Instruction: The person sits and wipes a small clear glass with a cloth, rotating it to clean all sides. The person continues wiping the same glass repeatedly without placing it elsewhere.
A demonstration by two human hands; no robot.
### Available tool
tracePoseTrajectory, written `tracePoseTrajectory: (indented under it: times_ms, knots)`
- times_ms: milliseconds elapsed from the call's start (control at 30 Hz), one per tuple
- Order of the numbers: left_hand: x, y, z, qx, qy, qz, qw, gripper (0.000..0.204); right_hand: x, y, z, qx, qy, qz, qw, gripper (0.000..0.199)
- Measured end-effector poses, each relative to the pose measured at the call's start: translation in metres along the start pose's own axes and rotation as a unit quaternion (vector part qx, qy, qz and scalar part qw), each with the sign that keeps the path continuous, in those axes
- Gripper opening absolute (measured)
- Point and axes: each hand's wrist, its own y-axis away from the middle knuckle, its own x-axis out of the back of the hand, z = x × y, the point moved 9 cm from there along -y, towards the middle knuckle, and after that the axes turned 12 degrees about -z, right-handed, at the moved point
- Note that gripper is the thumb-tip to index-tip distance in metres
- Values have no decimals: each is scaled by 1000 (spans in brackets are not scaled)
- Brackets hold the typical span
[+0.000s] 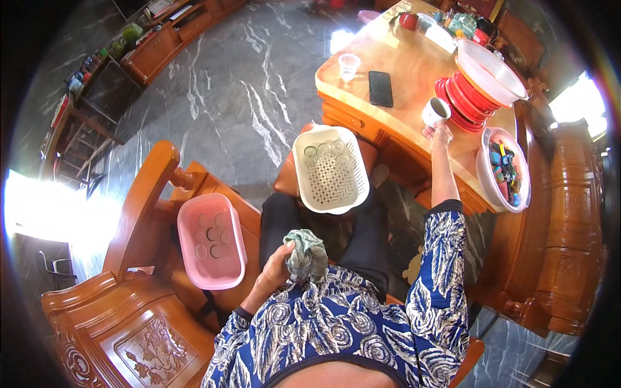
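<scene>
White cup (435,110) sits on the wooden table (401,71), far right, gripped by the right hand (442,131). Left hand (279,267), near the lap, clasps a grey-green cloth (306,247) around a glass.

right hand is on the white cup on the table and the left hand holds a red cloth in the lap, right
Not quite: the cloth in the left hand is grey-green, not red, as the head view shows. The right hand is on the white cup on the table.
</scene>
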Motion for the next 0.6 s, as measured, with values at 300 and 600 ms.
tracePoseTrajectory:
  times_ms: [300,600]
  knots:
    - [-12,-10,8,-13,29,2,1000,49,-50,72,-31,-9,77,-28,997,27]
    - [-30,-21,5,39,-19,5,999,47,-236,424,-20,-25,287,-661,693,62]
